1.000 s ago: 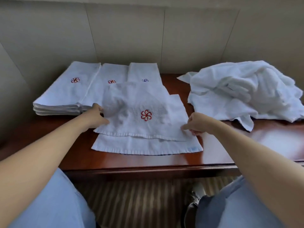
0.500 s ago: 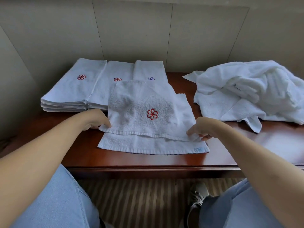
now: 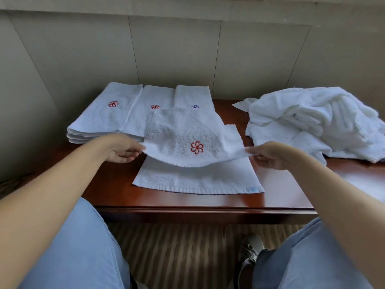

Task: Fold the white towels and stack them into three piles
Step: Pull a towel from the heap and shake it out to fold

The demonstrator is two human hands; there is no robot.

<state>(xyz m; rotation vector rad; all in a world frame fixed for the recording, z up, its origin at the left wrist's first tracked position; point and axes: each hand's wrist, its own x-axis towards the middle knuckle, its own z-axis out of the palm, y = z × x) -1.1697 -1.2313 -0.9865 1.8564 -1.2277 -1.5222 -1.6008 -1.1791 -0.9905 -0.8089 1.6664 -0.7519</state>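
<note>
Both hands had lifted the folded flap since the earlier frame: left hand (image 3: 121, 150) and right hand (image 3: 268, 155) each pinched a corner of one towel (image 3: 193, 142) lying on the table (image 3: 187, 202). Beyond stood three folded piles (image 3: 108, 113); one unfolded heap (image 3: 312, 119) lay far right.

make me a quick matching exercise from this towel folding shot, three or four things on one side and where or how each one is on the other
Things:
1. white towel with large red flower emblem
2. crumpled heap of white towels
3. folded white towel with blue emblem
4. dark red-brown wooden table

States:
A. unfolded, far right
B. on the rightmost stack at the back
C. bears all the towels
D. pinched at both sides, partly lifted

Pairs: 1-D, 2-A, 3-B, 4-C
</note>
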